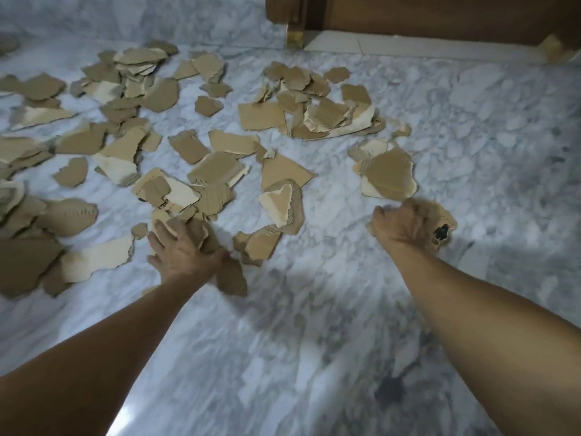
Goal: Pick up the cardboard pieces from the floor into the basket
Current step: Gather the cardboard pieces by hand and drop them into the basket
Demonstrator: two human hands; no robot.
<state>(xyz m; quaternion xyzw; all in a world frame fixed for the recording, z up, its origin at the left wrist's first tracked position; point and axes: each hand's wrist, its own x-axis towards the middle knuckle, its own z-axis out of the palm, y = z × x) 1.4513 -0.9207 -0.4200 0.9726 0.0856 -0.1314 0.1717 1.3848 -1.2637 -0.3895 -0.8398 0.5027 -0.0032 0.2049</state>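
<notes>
Both my bare forearms reach out over the marble floor. My left hand lies flat with fingers spread apart on a brown cardboard scrap, pressing it against the floor. My right hand is curled shut around a scrap with black print, which sticks out past my knuckles. Torn cardboard pieces lie scattered across the floor ahead of my hands, thickest to the left, with a loose heap farther back. Wooden furniture stands at the far edge.
</notes>
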